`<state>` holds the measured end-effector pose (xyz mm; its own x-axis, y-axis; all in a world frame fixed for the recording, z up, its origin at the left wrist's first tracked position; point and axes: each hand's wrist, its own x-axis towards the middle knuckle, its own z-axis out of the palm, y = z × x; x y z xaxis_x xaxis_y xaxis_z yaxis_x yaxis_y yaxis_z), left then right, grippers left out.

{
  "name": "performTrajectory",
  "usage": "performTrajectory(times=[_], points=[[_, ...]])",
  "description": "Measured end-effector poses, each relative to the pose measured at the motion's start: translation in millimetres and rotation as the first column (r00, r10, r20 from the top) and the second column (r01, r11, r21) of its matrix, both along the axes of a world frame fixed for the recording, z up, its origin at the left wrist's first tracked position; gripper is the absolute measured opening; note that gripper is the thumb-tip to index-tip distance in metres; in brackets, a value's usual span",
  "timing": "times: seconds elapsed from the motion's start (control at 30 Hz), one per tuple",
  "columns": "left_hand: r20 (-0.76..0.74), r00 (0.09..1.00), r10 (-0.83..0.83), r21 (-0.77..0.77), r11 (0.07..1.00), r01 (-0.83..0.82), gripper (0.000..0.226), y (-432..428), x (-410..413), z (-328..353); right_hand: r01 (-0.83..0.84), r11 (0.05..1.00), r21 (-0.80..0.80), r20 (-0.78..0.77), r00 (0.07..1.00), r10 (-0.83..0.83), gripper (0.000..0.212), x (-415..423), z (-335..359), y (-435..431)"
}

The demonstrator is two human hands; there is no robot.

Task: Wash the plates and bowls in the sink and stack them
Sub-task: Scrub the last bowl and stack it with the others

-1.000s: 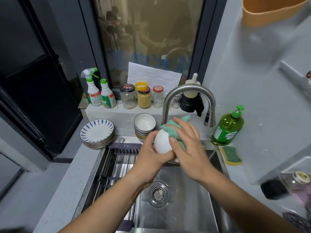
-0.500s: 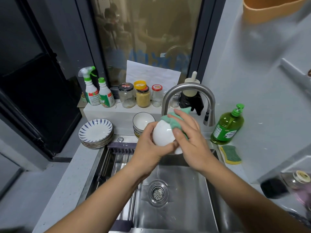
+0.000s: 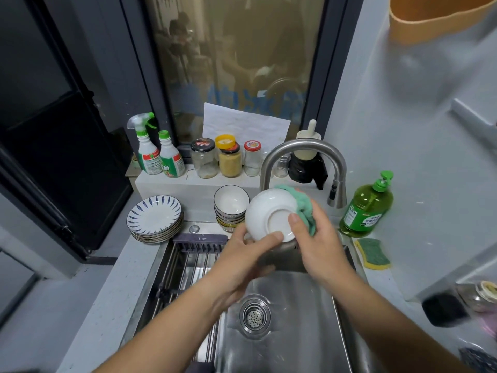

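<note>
Basically both hands were on one white bowl (image 3: 270, 215), held over the steel sink (image 3: 290, 319) just below the faucet (image 3: 304, 149), foot ring turned toward the camera. Left hand (image 3: 242, 262) gripped it from below, fingers closed on the lower rim, thumb laid across the base. Right hand (image 3: 320, 246) had fingers curled around a green cloth (image 3: 305, 208), pressing it against the bowl's right side, thumb on the foot ring. Stack of bowls (image 3: 230, 208) stood on the counter behind, just left of the held bowl; stack of blue-striped plates (image 3: 155, 217) further left. Drying rack (image 3: 193, 262) spanned the sink's left part. Dish soap bottle (image 3: 367, 208) and scrub sponge (image 3: 372, 253) sat right of the sink
</note>
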<state>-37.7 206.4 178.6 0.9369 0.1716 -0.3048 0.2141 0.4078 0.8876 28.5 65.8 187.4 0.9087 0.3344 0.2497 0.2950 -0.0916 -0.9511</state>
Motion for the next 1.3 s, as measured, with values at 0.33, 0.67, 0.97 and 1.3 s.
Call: performTrajectory(times=[0.33,0.67,0.97,1.3], points=[[-0.028,0.954,-0.3,0.184,0.936,0.3,0.057,32.5,24.6,25.5,-0.215,0.959,-0.182,0.08,0.969,0.233,0.025,14.0,31.6,-6.2],[-0.01,0.999,0.033,-0.341,0.939,-0.035,0.056,0.5,14.5,-12.8,0.21,0.966,0.149,-0.131,0.973,-0.191,0.039,-50.6,-27.2,25.2],[-0.062,0.992,-0.11,0.009,0.994,0.111,0.066,6.7,5.8,0.2,-0.052,0.998,-0.022,-0.161,0.986,0.048,0.028,6.6,3.9,-4.5],[-0.095,0.99,-0.101,-0.011,0.995,0.1,0.04,13.3,19.0,-4.5,0.03,0.998,0.05,-0.258,0.966,-0.016,0.024,-4.5,-16.0,6.3]])
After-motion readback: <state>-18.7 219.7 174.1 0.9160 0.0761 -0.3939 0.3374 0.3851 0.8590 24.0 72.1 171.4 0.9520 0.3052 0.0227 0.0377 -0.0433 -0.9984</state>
